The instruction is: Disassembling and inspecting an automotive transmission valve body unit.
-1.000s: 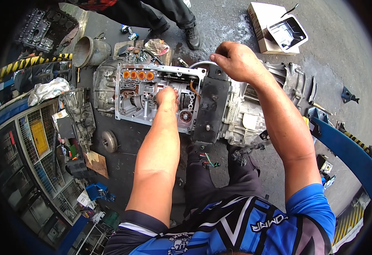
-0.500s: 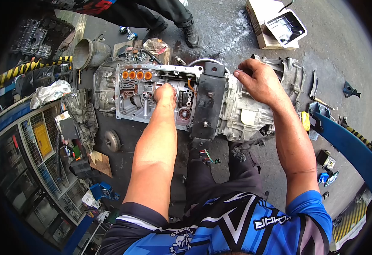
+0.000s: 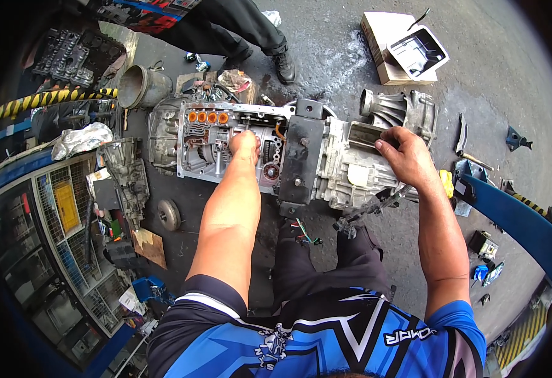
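An opened automatic gearbox point(image 3: 216, 177) lies lengthwise in front of me, its inner parts and a row of orange round pieces point(image 3: 211, 118) exposed. My left hand point(image 3: 244, 145) reaches into this open casing with fingers curled; what they hold, if anything, is hidden. A black crossmember point(image 3: 300, 151) with bolts spans the middle of the gearbox. To its right is a pale metal rear housing point(image 3: 342, 164). My right hand point(image 3: 407, 154) is closed at the upper edge of that housing, thumb and bent fingers against the metal.
Another person's dark-trousered legs and boot point(image 3: 284, 66) are beyond the gearbox. A cardboard box point(image 3: 377, 38) with a metal pan point(image 3: 424, 50) stands far right. A blue beam point(image 3: 509, 208) crosses at right. At left are a metal bucket point(image 3: 138, 88) and a second gearbox point(image 3: 123, 176).
My right hand has come nearer to me and lower on the rear housing, uncovering a recessed face there. My left hand stays inside the casing. The whole view has shifted slightly.
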Motion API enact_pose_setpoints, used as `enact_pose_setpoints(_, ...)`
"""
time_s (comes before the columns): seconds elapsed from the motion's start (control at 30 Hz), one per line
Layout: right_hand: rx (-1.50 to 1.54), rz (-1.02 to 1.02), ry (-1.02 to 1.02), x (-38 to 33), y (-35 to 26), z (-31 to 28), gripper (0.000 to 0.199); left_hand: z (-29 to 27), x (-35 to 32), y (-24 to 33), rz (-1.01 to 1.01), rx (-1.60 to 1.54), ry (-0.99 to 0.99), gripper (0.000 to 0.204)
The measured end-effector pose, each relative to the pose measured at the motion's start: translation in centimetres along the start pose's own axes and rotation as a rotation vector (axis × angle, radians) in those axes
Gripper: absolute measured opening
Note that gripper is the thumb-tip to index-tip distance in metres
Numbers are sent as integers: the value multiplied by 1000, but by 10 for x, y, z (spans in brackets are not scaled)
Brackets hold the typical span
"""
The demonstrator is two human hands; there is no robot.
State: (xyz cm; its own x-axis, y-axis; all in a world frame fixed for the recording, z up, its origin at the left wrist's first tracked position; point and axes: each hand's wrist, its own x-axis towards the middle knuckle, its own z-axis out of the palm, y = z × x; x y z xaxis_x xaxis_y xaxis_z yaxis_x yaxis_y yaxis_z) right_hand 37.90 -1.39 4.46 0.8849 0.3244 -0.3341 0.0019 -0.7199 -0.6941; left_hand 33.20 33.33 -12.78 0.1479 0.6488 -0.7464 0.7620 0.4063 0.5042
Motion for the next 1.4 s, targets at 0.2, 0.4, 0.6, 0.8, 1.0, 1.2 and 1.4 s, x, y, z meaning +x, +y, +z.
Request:
enact_pose_setpoints(0.2,38,45,5,-8,16,6,30,-2,1,1,17,45,-5,15)
enact_pose_setpoints(0.4,45,61,-11,-7,25,11,31,-4,6,-1,17,117,-35,16)
enact_pose_setpoints(0.6,40,92,-25,-6,20,6,32,5,-2,4,-5,96,-39,16)
enact_pose_setpoints(0.8,47,-4,10,-12,8,-2,30,-30,-8,0,31,134,-148,19)
enact_pose_setpoints(1.0,51,54,-16,-37,23,-30,29,-117,-97,-35,219,155,-161,16)
enact_pose_setpoints(1.2,-59,-84,-187,-55,19,-24,29,-234,-133,-218,199,635,-61,18)
enact_pose_setpoints(1.4,-198,-188,-373,-104,56,-11,31,-232,-191,-284,-90,471,-97,25)
